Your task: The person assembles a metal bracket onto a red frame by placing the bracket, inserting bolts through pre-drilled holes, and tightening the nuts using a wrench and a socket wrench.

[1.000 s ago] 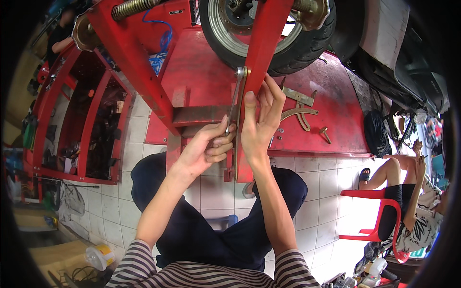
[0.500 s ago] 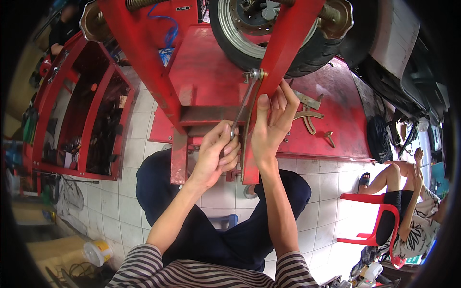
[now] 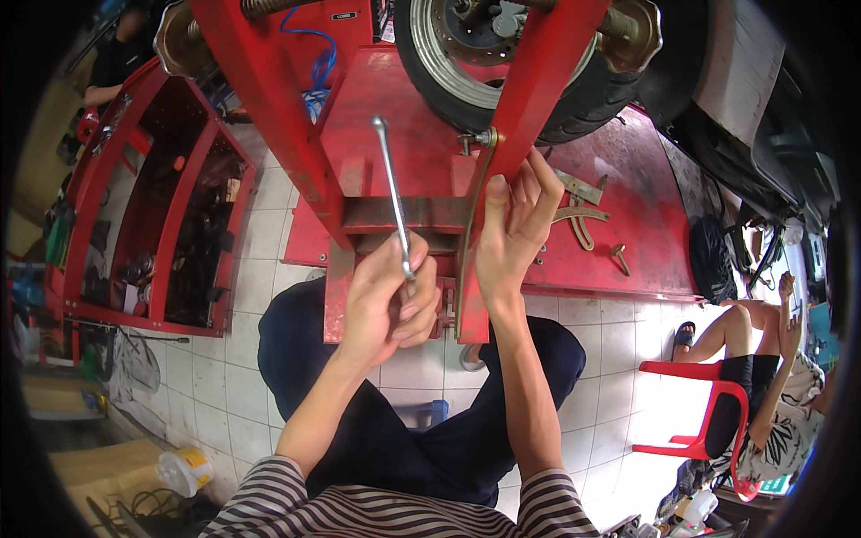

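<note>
left hand: fingers curled tight round the near end of a slim shiny metal wrench, which pokes up and away, tilted a bit left
right hand: fingers spread, wrapped on the flat red painted steel bar, thumb up near the bolt
wheel: ribbed black rubber tyre, dull silver hub, far side
floor: glossy white tiles
</note>
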A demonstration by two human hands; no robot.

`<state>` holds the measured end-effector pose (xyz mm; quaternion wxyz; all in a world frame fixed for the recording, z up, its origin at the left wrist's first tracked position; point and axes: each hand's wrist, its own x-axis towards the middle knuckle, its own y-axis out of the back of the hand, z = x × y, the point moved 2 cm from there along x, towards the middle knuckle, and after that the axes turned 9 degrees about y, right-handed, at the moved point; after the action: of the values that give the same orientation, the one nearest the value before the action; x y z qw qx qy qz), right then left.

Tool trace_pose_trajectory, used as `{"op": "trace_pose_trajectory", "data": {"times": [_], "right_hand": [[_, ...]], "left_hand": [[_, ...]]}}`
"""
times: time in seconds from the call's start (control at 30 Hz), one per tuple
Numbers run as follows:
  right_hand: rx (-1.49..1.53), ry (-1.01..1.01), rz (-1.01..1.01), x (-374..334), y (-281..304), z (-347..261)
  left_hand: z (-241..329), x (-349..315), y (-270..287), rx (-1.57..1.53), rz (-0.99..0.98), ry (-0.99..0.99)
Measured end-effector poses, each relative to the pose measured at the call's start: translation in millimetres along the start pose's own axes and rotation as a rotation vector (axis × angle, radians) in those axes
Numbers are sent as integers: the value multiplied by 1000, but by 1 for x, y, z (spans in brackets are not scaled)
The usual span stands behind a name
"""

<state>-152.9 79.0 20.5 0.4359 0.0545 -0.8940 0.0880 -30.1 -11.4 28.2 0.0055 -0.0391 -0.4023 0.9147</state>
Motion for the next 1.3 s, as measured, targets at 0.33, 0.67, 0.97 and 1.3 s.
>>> {"op": "trace_pose_trajectory", "data": {"times": [0.33,0.67,0.97,1.3], "right_hand": [[58,-53,32,1,-1,-1],[29,-52,69,-3,-2,2],[34,-94,67,-3,-2,-3],[39,-92,68,-4,0,4]], "left_hand": [[51,1,-75,-121,-65,-29],[18,5,-61,-176,99,-81],[22,-3,-81,-331,-127,93],[36,-14,-79,-562,-300,241]]}}
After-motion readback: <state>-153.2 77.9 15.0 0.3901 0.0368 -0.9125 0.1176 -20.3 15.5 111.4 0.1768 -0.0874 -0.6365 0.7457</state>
